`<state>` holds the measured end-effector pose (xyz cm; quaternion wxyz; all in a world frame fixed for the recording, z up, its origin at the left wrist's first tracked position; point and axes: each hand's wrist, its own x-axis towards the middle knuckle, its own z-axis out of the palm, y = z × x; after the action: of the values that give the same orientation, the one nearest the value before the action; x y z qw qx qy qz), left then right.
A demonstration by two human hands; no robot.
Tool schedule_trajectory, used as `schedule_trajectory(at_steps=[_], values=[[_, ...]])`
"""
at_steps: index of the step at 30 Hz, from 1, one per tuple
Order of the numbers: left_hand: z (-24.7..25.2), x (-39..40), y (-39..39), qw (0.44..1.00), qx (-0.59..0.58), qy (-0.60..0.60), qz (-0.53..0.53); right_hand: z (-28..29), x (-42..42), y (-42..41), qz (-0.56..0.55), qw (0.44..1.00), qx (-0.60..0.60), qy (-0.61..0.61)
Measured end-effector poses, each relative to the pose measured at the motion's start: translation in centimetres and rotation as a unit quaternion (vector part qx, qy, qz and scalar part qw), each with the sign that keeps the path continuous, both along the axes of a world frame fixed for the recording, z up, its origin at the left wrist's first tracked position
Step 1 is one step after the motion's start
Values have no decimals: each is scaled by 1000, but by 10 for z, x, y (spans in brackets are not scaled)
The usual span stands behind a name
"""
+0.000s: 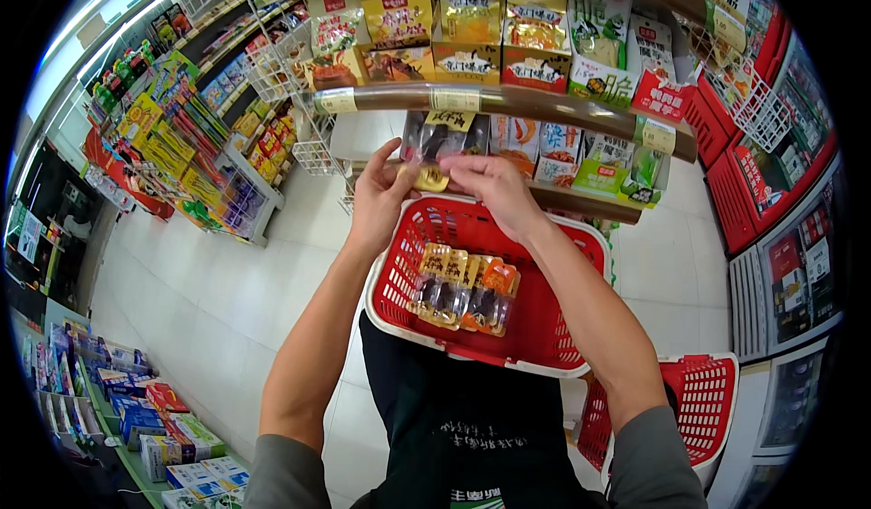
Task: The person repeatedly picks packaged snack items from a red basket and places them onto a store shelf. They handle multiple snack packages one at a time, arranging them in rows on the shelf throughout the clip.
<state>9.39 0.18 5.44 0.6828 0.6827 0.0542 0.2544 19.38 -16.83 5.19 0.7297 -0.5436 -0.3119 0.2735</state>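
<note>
Both my hands hold one small clear snack pack with a yellow label (pixel 431 178), at the front of the lower shelf. My left hand (pixel 382 196) pinches its left end with the thumb and fingers. At the other end, my right hand (pixel 491 186) has its fingertips on the pack, slightly blurred. Right behind them stands a display box of dark snack packs (pixel 446 135) with a yellow label. Below my hands is a red plastic shopping basket (pixel 537 318) with a white rim, in front of my dark apron. Several clear packs with yellow labels (pixel 442 284) lie overlapping in it, one with an orange label (pixel 499 275).
An upper shelf (pixel 395 99) of boxed snacks curves across the front, wire baskets (pixel 323 148) at its left. A second red basket (pixel 701 400) is by my right elbow. Red crates (pixel 738 196) stand at the right, a snack rack (pixel 184 148) at the left, boxed goods (pixel 163 434) lower left.
</note>
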Motion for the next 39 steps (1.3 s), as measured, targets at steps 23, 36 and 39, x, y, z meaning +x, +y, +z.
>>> schedule_trajectory(at_steps=[23, 36, 39], values=[[-166, -29, -59, 555, 653, 357, -372, -265, -18, -62, 9, 862, -480, 161], [-181, -28, -53, 558, 621, 395, -384, -267, -28, -49, -3, 830, -557, -26], [-186, -31, -52, 558, 628, 385, -382, -262, -33, -48, -14, 826, -563, -4]])
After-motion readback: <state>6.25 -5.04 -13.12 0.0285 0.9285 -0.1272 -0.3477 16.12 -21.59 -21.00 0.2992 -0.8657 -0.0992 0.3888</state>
